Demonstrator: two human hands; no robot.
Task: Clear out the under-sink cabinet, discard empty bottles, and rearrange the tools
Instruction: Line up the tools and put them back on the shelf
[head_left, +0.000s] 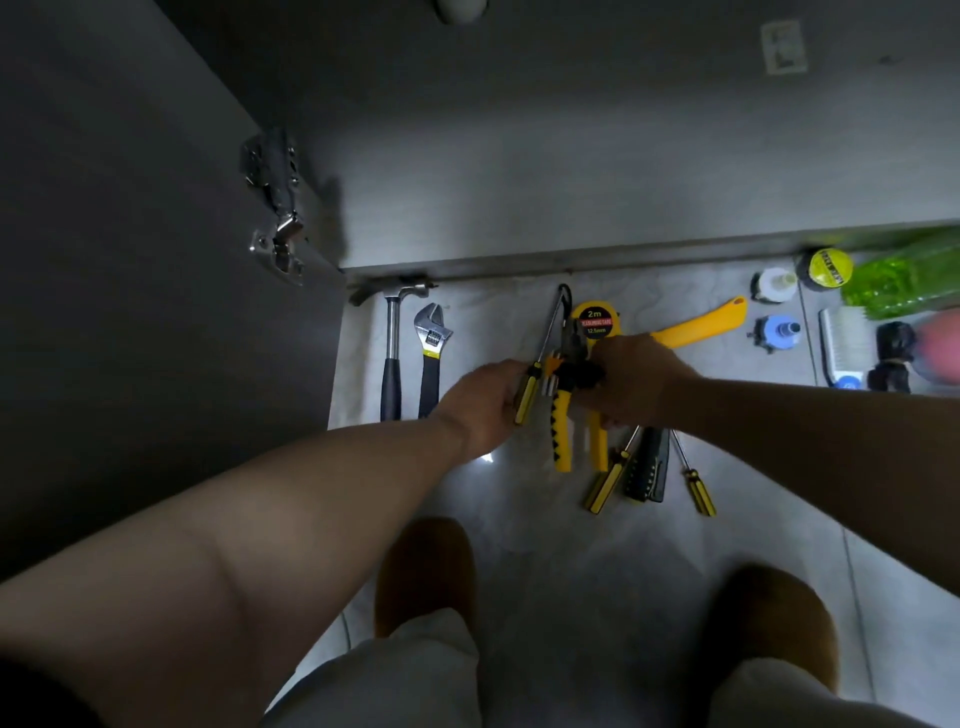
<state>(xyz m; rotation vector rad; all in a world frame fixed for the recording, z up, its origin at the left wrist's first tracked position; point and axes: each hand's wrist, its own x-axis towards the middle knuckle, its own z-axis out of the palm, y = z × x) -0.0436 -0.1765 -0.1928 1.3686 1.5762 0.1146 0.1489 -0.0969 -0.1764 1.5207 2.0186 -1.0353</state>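
Tools lie on the tiled floor in front of the open cabinet (571, 182). My left hand (485, 402) grips a yellow-and-black screwdriver (527, 392) by its handle. My right hand (631, 382) holds the yellow-handled pliers (561, 431) near their head. A yellow tape measure (595, 319) sits just behind my hands. To the left lie a hammer (392, 353) and an adjustable wrench (431, 353). Two more screwdrivers (605, 483) (698, 488) and a black tool (644, 467) lie below my right hand.
The cabinet door (156, 260) stands open at the left with its hinge (275, 208). At the right are a yellow handle (701, 325), bottle caps (776, 332), a tape roll (826, 267), a green bottle (904, 280) and a brush (844, 343). My slippered feet (426, 571) are below.
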